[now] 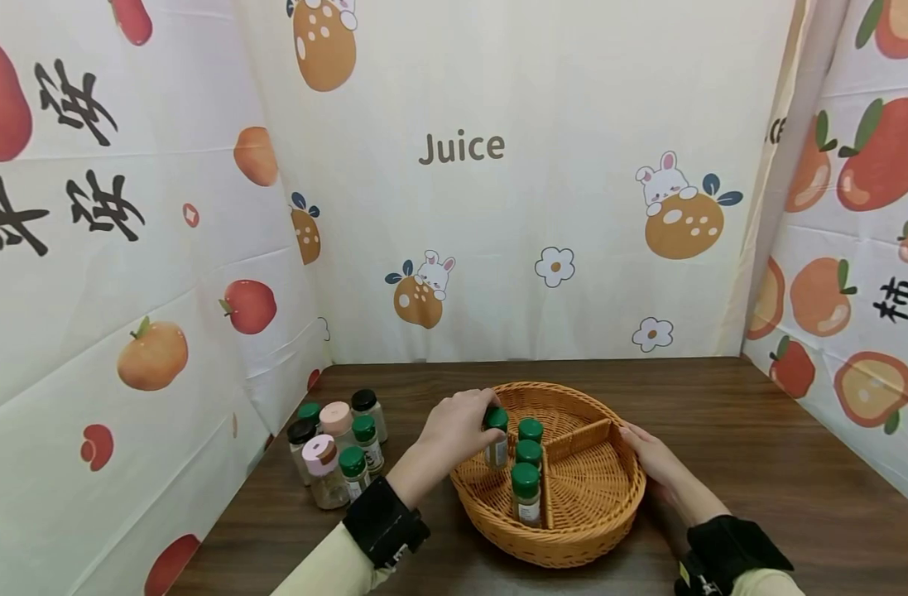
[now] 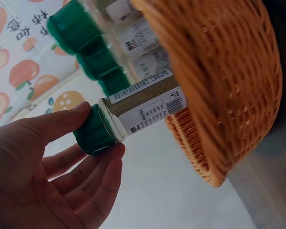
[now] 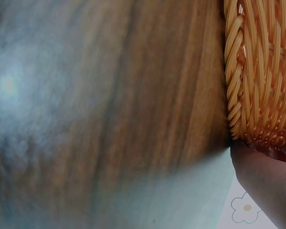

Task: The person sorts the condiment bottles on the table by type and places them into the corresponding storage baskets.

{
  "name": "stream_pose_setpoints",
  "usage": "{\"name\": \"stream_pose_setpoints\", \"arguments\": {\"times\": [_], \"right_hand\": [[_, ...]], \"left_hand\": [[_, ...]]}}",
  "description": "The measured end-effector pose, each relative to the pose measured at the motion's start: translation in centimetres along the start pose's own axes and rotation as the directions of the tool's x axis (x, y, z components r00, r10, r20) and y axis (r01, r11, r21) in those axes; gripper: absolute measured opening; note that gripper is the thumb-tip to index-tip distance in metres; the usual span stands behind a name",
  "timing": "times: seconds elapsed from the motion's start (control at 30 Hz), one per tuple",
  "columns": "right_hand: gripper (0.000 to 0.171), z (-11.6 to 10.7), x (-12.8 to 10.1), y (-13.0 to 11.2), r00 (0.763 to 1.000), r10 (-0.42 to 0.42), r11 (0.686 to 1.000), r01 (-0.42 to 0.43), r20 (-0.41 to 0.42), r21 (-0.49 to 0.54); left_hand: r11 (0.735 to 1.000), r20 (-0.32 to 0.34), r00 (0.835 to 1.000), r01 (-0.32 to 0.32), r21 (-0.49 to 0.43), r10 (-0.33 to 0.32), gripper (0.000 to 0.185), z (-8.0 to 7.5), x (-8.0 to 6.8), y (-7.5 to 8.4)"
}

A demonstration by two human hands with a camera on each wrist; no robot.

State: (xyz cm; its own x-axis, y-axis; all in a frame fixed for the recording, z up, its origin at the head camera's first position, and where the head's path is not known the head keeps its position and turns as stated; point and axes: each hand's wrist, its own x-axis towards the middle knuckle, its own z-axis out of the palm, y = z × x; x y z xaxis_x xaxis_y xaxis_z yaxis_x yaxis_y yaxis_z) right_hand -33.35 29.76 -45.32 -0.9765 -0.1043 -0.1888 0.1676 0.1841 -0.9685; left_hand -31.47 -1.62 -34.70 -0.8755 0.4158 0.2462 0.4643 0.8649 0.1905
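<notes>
My left hand point(image 1: 459, 426) pinches a spice jar point(image 2: 145, 105) by its green cap. The jar stands in the left part of a round wicker basket point(image 1: 550, 550); the left wrist view shows its labelled body partly behind the rim. Beside it, along the divider, are three more green-capped jars point(image 1: 527, 494). At the basket's right side, my right hand point(image 1: 658, 458) holds the rim, its fingers partly hidden by the wicker. The basket's right compartments show bare woven bottom.
On the table point(image 1: 722, 422) to the left stands a cluster of several jars with green, black and pink caps, including a pink-capped jar point(image 1: 324, 472) at its front. Printed cloth walls point(image 1: 573, 199) enclose the table at the back and both sides.
</notes>
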Motion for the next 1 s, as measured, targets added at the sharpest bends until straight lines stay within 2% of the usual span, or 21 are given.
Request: {"name": "stream_pose_setpoints", "arguments": {"times": [0.33,1.0], "right_hand": [[0.064,0.1,0.1,0.0,1.000,0.004,1.000,-0.004,-0.005,0.000],[0.063,0.1,0.0,0.0,1.000,0.000,1.000,0.000,-0.015,-0.008]], "left_hand": [[1.000,0.030,0.999,0.022,-0.005,-0.022,0.034,1.7,0.4,0.0],[1.000,0.073,0.997,0.027,0.003,-0.027,0.031,2.9,1.0,0.1]]}}
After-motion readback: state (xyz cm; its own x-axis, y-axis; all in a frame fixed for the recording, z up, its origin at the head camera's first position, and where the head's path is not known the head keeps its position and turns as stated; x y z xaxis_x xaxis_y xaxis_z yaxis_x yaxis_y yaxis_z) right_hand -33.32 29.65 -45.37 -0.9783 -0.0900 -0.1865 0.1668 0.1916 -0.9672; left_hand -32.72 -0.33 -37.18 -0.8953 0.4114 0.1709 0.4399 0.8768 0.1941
